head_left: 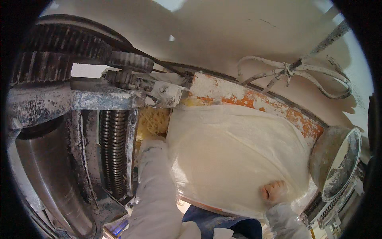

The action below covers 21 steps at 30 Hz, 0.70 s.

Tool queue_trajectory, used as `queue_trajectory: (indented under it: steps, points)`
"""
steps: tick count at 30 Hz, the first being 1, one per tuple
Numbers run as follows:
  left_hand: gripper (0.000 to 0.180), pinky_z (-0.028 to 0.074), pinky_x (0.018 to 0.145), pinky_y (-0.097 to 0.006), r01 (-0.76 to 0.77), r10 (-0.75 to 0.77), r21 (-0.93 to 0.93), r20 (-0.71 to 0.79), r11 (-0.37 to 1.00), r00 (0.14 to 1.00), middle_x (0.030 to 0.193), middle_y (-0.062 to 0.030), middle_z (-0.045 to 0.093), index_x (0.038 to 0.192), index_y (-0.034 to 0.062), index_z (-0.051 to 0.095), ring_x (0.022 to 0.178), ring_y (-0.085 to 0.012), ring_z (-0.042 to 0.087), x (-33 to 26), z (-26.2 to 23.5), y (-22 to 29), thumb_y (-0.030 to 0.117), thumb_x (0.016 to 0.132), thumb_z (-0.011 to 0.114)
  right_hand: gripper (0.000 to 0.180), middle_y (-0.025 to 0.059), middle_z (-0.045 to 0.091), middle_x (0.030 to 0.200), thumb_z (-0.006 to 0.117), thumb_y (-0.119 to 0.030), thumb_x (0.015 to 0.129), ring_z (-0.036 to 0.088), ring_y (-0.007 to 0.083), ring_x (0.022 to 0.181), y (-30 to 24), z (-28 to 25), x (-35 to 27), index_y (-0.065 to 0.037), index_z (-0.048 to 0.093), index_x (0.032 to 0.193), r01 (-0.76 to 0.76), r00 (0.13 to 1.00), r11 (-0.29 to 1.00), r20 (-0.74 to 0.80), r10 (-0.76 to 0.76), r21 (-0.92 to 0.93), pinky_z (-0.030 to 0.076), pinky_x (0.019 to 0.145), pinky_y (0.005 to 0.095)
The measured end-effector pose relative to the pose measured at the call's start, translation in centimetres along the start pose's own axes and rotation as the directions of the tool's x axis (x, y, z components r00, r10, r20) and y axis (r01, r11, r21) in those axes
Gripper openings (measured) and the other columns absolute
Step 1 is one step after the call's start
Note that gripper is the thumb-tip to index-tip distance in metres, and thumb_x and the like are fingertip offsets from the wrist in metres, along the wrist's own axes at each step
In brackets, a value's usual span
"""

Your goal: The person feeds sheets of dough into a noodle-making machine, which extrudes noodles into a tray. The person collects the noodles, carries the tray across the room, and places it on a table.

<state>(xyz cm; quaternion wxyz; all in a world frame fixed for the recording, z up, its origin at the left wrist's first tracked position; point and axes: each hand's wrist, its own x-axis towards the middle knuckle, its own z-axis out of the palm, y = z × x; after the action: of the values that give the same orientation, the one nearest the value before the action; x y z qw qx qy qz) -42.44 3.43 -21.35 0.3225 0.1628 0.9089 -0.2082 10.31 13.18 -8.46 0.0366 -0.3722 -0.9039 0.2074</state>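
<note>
A pale, translucent sheet [234, 151] lies spread over the middle, in front of an orange panel with worn white paint. Against its lower right part rests my right hand [273, 192], its fingers curled in; whether they pinch the sheet or something else is hidden. My left arm [157, 187], in a white sleeve, reaches forward between the sheet and the machine. The fingers at its end do not show. Just beyond that sleeve hangs a bunch of yellow noodle-like strands [154, 120], partly covered by the arm and the sheet.
Close on the left stand large dark gears [59, 47], a smooth metal roller [51, 171] and a grooved roller [114, 151]. A floury round metal drum [334, 163] is at the right. Looped cable [292, 71] hangs on the wall behind the orange panel [258, 103].
</note>
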Motion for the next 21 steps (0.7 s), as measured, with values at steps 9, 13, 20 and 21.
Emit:
queue_trajectory:
  steps: [9, 13, 20, 21]
  points:
    - [0.040, 0.040, 0.057, -0.034, -0.025, 0.021, -0.116, -0.038, 0.993, 0.999, 0.067, -0.0086, 0.054, 0.073, 0.0031, 0.057, 0.062, -0.0226, 0.053, -7.4, 1.4, -2.1, 0.041, 0.079, 0.047, 0.013, 0.0001, 0.038, 0.046, 0.059, -0.019, 0.058, 0.041, 0.0194, 0.046, 0.5, -0.3, 0.2, -0.018, 0.048, 0.052, 0.038, 0.999, 0.996, 0.021, -0.040, 0.087, 0.030, 0.047, 0.0338]
    - [0.038, 0.040, 0.059, -0.034, -0.226, 0.167, -0.201, -0.273, 0.953, 0.947, 0.070, -0.0083, 0.055, 0.075, 0.0036, 0.057, 0.064, -0.0220, 0.053, -6.9, 2.3, 0.0, 0.040, 0.079, 0.047, 0.013, 0.0002, 0.039, 0.049, 0.060, -0.019, 0.055, 0.043, 0.0192, 0.047, 0.8, -0.1, -0.3, -0.017, 0.047, 0.052, 0.021, 0.984, 0.995, 0.173, -0.037, 0.094, 0.030, 0.047, 0.0339]
    - [0.035, 0.040, 0.061, -0.033, -0.268, 0.300, 0.168, -0.208, 0.949, 0.931, 0.074, -0.0078, 0.056, 0.080, 0.0043, 0.058, 0.067, -0.0210, 0.054, 3.7, -0.2, 3.7, 0.038, 0.079, 0.048, 0.017, -0.0007, 0.039, 0.048, 0.060, -0.020, 0.051, 0.040, 0.0183, 0.045, 0.4, 0.1, 0.2, -0.020, 0.043, 0.046, -0.001, 1.000, 0.999, -0.018, 0.002, 0.053, 0.029, 0.047, 0.0324]
    - [0.034, 0.040, 0.061, -0.033, -0.231, 0.273, 0.214, -0.192, 0.949, 0.943, 0.075, -0.0077, 0.056, 0.080, 0.0045, 0.058, 0.067, -0.0209, 0.054, 5.7, -1.5, 3.7, 0.037, 0.079, 0.048, 0.018, -0.0009, 0.039, 0.047, 0.060, -0.021, 0.051, 0.039, 0.0181, 0.045, 0.2, -0.1, 0.3, -0.019, 0.043, 0.045, -0.018, 1.000, 0.999, 0.007, 0.018, 0.026, 0.029, 0.046, 0.0321]
